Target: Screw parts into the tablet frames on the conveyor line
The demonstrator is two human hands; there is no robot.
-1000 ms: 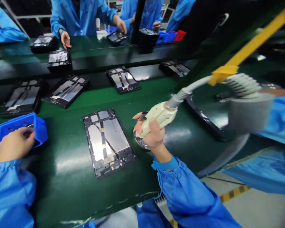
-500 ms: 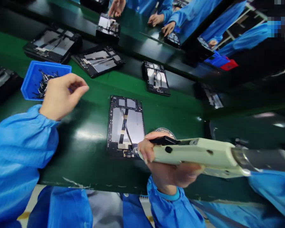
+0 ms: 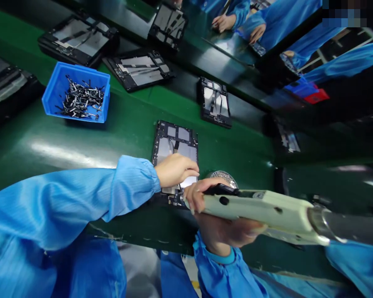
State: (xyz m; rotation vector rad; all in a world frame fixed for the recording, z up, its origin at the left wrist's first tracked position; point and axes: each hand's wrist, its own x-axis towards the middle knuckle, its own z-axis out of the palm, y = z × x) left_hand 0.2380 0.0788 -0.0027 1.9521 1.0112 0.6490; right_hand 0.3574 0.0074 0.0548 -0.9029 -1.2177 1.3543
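The head view is tilted hard, so the belt runs diagonally across the picture. The left arm reaches in from the lower left in a blue cleanroom sleeve (image 3: 65,203), bent at the elbow and stretched across the body. The left hand (image 3: 175,170) lies palm down over the lower part of a black tablet frame (image 3: 174,136), its fingers together and pointing right. It touches the frame's silver panel, but whether the fingers pinch anything beneath them cannot be seen.

The right hand (image 3: 219,219) comes up from the bottom edge, closed around the grip of a cream-coloured power screwdriver (image 3: 261,211), with the fingers wrapped over the near side. The screwdriver's metal nose (image 3: 182,199) sits at the frame's lower edge, just beside the left fingertips, and the exact tip is hidden by the fingers. A grey hose (image 3: 351,225) runs from its back end out of the right side of the picture. A round perforated metal disc (image 3: 224,178) sits just behind the right hand, partly covered, and what it is cannot be made out.

The frame lies flat on a green conveyor belt (image 3: 49,128). Up and to the left stands a blue plastic bin (image 3: 51,93) heaped with small black-and-silver parts (image 3: 81,99), too small to identify. More tablet frames (image 3: 139,70) lie further along. Co-workers' hands (image 3: 224,22) show at the top, and a pixelated patch covers the top right corner.
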